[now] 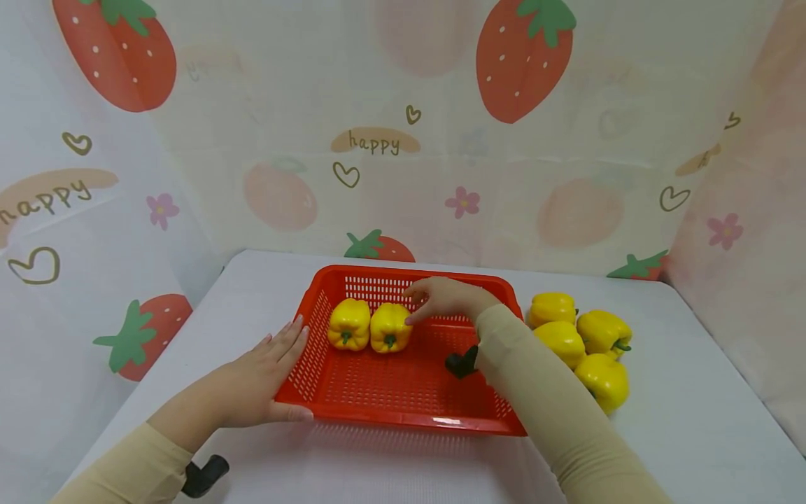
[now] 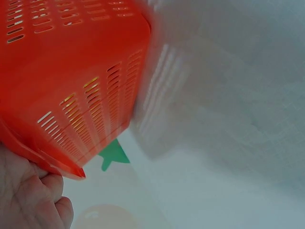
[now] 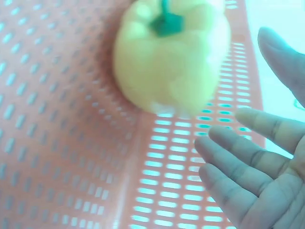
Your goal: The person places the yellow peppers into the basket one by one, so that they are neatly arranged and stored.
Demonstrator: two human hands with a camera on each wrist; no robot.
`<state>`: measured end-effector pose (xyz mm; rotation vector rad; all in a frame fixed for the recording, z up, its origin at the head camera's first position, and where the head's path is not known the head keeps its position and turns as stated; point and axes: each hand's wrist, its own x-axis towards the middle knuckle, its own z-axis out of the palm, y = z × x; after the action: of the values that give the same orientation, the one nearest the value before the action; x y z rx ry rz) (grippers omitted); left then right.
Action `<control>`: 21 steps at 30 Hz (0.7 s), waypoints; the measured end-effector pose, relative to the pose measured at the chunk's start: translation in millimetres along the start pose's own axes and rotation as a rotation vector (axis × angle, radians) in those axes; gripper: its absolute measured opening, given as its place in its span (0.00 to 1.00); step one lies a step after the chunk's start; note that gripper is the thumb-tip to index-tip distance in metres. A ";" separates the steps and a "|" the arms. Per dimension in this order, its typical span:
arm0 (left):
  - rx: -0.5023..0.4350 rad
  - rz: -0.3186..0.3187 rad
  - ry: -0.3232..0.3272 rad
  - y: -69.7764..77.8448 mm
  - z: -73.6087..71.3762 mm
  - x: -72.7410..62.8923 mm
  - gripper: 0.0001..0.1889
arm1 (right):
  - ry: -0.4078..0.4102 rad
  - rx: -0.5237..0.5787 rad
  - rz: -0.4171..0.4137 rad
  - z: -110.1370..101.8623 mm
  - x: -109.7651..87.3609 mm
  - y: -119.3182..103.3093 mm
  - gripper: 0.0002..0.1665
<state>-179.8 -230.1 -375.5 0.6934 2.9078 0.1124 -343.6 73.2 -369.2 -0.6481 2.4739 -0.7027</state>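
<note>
A red slotted plastic basket (image 1: 409, 414) stands on the white table. Two yellow bell peppers sit side by side toward its back left, one on the left (image 1: 349, 322) and one on the right (image 1: 390, 329), stems facing the front. My left hand (image 1: 261, 378) rests on the basket's left rim with fingers straight, its thumb along the front rim. Over the basket, my right hand (image 1: 443, 297) is just right of the right-hand pepper. In the right wrist view its fingers (image 3: 238, 167) are spread and hold nothing, below and right of that pepper.
Several more yellow bell peppers (image 1: 603, 381) lie in a group on the table, right of the basket. A strawberry-print cloth (image 1: 428, 161) hangs behind and at both sides. Black pieces stick out at the wrists, one beside the right sleeve (image 1: 516, 350).
</note>
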 end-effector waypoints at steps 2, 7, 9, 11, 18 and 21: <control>0.002 0.000 0.001 -0.4 0.4 0.1 0.62 | 0.010 0.010 -0.018 -4.5 -2.4 0.2 0.39; 0.006 0.007 0.001 -0.9 0.1 0.2 0.62 | 0.041 0.075 -0.056 -14.7 -9.3 1.4 0.38; 0.013 0.013 0.001 -1.0 -0.1 0.5 0.61 | 0.052 0.087 -0.080 -18.2 -12.0 1.9 0.38; 0.018 0.016 0.001 -1.1 -0.5 0.6 0.61 | 0.055 0.090 -0.104 -21.6 -15.1 1.8 0.38; 0.012 0.005 -0.008 -1.0 0.6 0.3 0.62 | 0.058 0.124 -0.138 -34.2 -26.6 2.7 0.36; 0.008 0.005 -0.006 -0.6 0.6 0.8 0.62 | 0.077 0.153 -0.140 -40.3 -34.3 3.3 0.35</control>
<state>-180.6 -230.3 -376.2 0.7012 2.9027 0.0991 -340.8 108.8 -330.0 -0.7537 2.4309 -0.9771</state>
